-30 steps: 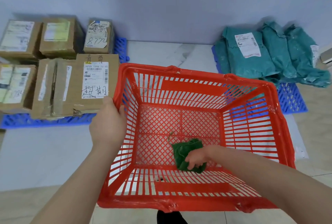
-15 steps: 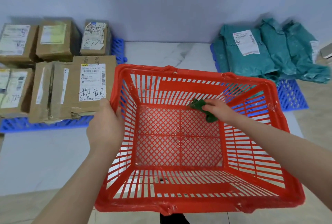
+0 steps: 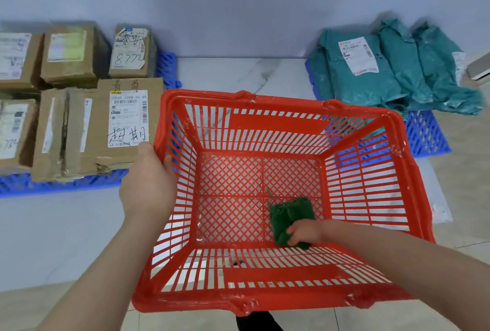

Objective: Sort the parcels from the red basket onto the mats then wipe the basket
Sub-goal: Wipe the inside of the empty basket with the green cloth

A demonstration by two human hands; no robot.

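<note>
The red basket (image 3: 278,121) sits in front of me with no parcels inside. My left hand (image 3: 148,184) grips its left rim. Inside, my right hand (image 3: 305,232) holds a dark green cloth (image 3: 289,215) against the mesh floor near the front right. Several cardboard box parcels (image 3: 98,131) lie on the blue mat (image 3: 53,184) at the left. Teal bag parcels (image 3: 371,78) are piled on the blue mat (image 3: 427,134) at the right.
A pale wall runs behind the mats. White marbled flooring (image 3: 238,73) lies between the two mats, and beige tiles (image 3: 472,184) border it at the right. A dark shoe tip (image 3: 257,322) shows below the basket's front rim.
My right hand swept the green cloth from the basket's far right corner back to the front right of the floor. The left hand kept its grip on the rim.
</note>
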